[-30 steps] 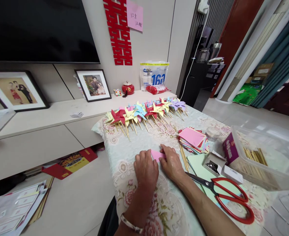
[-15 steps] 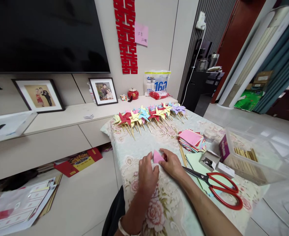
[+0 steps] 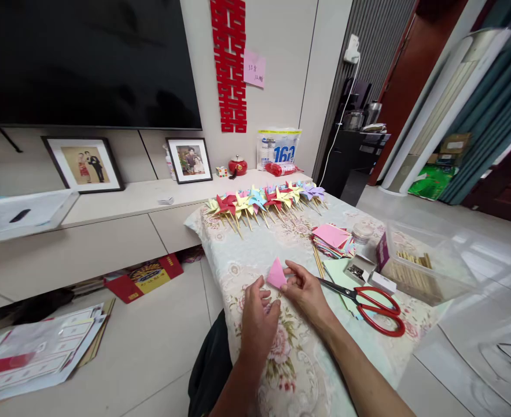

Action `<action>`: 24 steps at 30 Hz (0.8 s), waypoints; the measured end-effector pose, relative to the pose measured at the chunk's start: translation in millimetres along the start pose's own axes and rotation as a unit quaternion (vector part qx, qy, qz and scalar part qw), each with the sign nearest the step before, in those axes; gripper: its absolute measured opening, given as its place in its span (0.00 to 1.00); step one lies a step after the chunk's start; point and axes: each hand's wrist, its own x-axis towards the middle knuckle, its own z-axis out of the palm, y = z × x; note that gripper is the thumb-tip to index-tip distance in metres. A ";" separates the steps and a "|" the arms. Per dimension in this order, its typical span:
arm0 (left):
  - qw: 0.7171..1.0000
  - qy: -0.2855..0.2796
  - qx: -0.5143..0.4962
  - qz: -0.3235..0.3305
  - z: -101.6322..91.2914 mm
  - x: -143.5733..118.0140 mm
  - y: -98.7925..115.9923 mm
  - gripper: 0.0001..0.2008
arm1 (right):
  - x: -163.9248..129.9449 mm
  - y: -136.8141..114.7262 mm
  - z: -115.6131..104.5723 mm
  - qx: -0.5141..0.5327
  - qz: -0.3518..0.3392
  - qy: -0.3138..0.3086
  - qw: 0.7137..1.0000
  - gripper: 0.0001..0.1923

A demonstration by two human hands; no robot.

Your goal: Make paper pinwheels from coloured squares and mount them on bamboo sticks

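Floral tablecloth [image 3: 255,255] — both hands pinch pink paper triangle [image 3: 276,274], apex up.

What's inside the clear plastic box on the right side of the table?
The clear plastic box holds a pile of thin wooden sticks lying along its bottom. A purple carton stands against its near end and hides that corner, so anything behind it cannot be seen.

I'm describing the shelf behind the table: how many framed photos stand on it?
2. The larger framed photo leans against the wall at the left, below the television. The smaller framed photo stands further right, near the red paper cutout. No others show.
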 end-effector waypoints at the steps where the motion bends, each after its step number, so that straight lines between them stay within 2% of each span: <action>1: 0.999 -0.006 -0.040 -0.030 -2.5 -2.3 2.6 0.28 | -4.3 -2.6 1.8 0.074 0.013 -0.003 0.997 0.33; 3: 0.985 -0.039 -0.147 -0.083 -6.1 -6.6 7.7 0.26 | -13.6 -8.1 5.5 0.174 0.032 -0.012 0.984 0.34; 5: 0.959 -0.065 -0.245 -0.126 -7.3 -10.9 12.6 0.21 | -23.1 -12.6 9.1 0.213 0.042 -0.027 0.976 0.34; 9: 0.928 -0.044 -0.330 -0.170 -8.9 -19.0 23.6 0.14 | -39.6 -17.4 15.1 0.231 0.052 -0.070 0.969 0.32; 11: 0.926 -0.046 -0.331 -0.175 -13.2 -21.7 29.2 0.14 | -44.9 -18.2 16.0 0.223 0.049 -0.087 0.970 0.29; 15: 0.966 -0.090 -0.194 -0.146 -25.8 -25.0 34.9 0.12 | -49.9 -18.1 12.3 0.155 0.026 -0.065 0.985 0.18; 17: 0.973 -0.106 -0.155 -0.136 -29.9 -26.5 34.2 0.13 | -52.5 -18.2 9.6 0.109 0.009 -0.052 0.993 0.13; 21: 0.961 -0.124 -0.186 -0.164 -32.5 -28.2 30.5 0.14 | -64.7 -23.3 3.8 0.000 -0.020 -0.055 0.998 0.12; 24: 0.951 -0.132 -0.209 -0.186 -33.9 -27.0 27.8 0.15 | -77.3 -31.6 -12.6 -0.103 -0.069 -0.053 0.991 0.10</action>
